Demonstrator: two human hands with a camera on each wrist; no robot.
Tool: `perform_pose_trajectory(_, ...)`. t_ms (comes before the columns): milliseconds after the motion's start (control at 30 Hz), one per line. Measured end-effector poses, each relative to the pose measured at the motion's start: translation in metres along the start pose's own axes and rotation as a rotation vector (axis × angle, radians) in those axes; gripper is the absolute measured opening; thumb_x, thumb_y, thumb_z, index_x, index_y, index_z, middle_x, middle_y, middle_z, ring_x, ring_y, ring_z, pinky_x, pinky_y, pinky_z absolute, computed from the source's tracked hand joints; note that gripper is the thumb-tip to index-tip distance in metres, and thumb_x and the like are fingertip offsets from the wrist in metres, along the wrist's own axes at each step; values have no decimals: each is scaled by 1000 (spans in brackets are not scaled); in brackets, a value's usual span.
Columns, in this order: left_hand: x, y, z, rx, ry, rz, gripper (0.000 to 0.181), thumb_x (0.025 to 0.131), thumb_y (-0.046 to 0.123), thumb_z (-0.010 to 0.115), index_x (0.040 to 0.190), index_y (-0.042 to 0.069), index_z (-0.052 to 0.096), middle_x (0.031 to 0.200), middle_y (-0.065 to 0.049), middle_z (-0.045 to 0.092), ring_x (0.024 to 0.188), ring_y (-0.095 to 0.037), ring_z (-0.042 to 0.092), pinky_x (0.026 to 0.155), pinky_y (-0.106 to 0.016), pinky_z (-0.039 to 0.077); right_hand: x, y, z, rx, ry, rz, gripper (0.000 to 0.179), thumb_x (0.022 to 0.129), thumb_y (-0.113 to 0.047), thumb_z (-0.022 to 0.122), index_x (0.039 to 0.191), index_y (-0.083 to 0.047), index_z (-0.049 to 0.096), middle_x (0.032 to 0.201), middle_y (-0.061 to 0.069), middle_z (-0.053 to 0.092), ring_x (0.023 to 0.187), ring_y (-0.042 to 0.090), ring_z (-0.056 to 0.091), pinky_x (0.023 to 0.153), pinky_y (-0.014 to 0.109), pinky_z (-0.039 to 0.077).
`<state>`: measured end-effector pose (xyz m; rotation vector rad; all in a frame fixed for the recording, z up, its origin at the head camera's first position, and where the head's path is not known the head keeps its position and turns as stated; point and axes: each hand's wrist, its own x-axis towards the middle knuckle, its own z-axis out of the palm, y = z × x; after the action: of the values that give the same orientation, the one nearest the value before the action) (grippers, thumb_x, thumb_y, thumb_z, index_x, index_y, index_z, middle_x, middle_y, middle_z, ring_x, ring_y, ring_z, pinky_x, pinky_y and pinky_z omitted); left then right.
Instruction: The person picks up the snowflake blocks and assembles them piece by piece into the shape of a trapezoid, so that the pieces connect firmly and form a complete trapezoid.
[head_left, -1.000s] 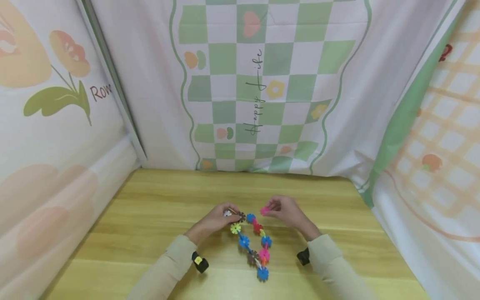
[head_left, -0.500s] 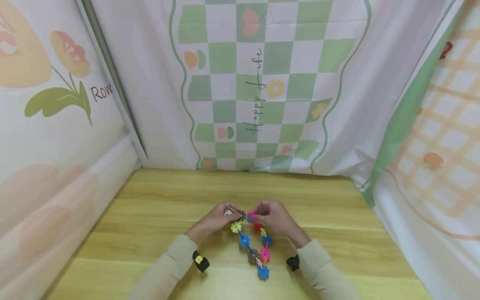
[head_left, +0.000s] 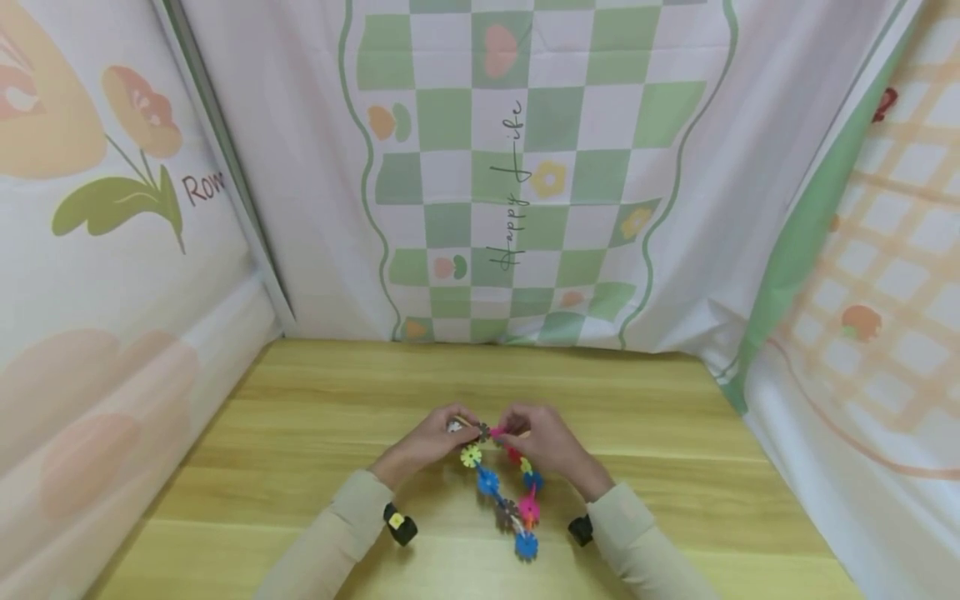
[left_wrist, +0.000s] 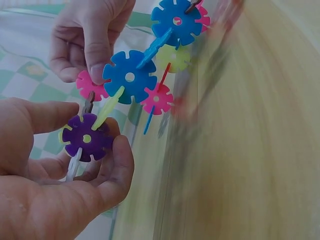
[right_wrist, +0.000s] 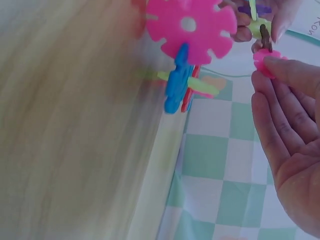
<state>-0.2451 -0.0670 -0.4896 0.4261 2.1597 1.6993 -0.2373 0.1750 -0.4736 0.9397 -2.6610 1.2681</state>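
My left hand (head_left: 435, 435) grips one end of a chain of notched plastic snowflake discs. In the left wrist view its fingers surround a purple disc (left_wrist: 75, 137) that has yellow-green, clear and brown discs slotted around it. Between thumb and fingertips my right hand (head_left: 551, 437) pinches a pink disc (right_wrist: 260, 57). That pink disc meets the edge of the brown disc (right_wrist: 265, 37) at my left fingertips. From the left hand the chain runs through a yellow-green disc (head_left: 471, 456) and a blue disc (head_left: 488, 481), bends at a blue disc (head_left: 527, 546), and comes back up below the right hand.
A wood-grain table (head_left: 300, 383) lies under the hands and chain. Behind it hangs a green-and-white checked cloth (head_left: 442, 175), with printed cloth walls (head_left: 112, 275) at both sides. A black wrist camera (head_left: 400, 525) sits on the left sleeve.
My right hand has moved left with the pink disc, past the blue disc at the chain's free end, up to the brown disc. The left hand has stayed nearly still.
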Motion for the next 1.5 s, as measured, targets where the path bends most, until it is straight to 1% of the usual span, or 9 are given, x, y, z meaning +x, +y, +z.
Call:
perform_pose_trajectory(267,0,-3,4,55,11,40,26,107,24,62,121,2,57,122,-15,61,89,-16,62,78,-31,53,1,-3,4,-94,32,-85,5,94,-4,78,92,-8,76,90,6,80,81,14,76,75,22,62)
perform_pose_trajectory(400,-2,-1,6,40,2,48,26,109,24,60,121,3,54,122,-14,60,93,-17,62,81,-32,52,1,-4,2,-106,42,-100,5,93,-1,78,92,-6,77,90,8,80,81,16,77,75,23,62)
perform_pose_trajectory(600,-2,0,5,36,-31,71,21,110,22,57,119,4,50,130,-19,57,102,-19,64,88,-33,54,3,-2,-2,-98,14,-119,3,94,-3,78,94,-1,76,92,11,80,82,19,77,77,26,64)
perform_pose_trajectory(800,-1,-2,5,-15,-84,90,16,111,18,54,116,4,47,139,-21,52,111,-22,64,95,-34,56,5,1,-5,-77,-4,-139,2,95,-3,76,94,-2,77,91,11,80,82,14,76,78,34,65)
perform_pose_trajectory(1067,-1,-1,4,-28,-96,103,14,110,14,55,116,3,49,134,-22,58,109,-23,66,94,-33,55,5,6,-3,-50,16,-252,3,92,1,78,93,-2,76,92,13,80,82,21,78,76,35,66)
perform_pose_trajectory(1167,-1,-1,3,-20,-95,88,16,110,16,56,117,4,49,131,-20,60,107,-20,66,93,-33,55,5,9,-2,-56,32,-264,8,91,4,78,93,-4,76,92,11,80,83,19,78,76,35,66)
perform_pose_trajectory(1267,1,-1,3,-11,-93,60,19,110,20,57,119,5,50,129,-19,62,107,-20,66,93,-33,55,5,13,-3,-72,26,-205,6,93,-2,78,96,-8,76,94,5,80,86,14,77,79,33,66)
perform_pose_trajectory(1333,1,-1,3,3,-85,41,21,109,22,59,120,6,52,127,-17,62,107,-21,66,92,-34,55,4,15,-5,-83,6,-125,4,96,-10,78,99,-11,76,96,1,79,91,12,77,83,33,65)
perform_pose_trajectory(1500,-1,-2,0,77,-24,21,23,106,26,65,121,8,63,125,-12,63,112,-23,61,91,-34,53,3,18,-12,-121,-67,75,29,94,-26,83,115,-9,74,108,2,78,101,18,75,90,38,64)
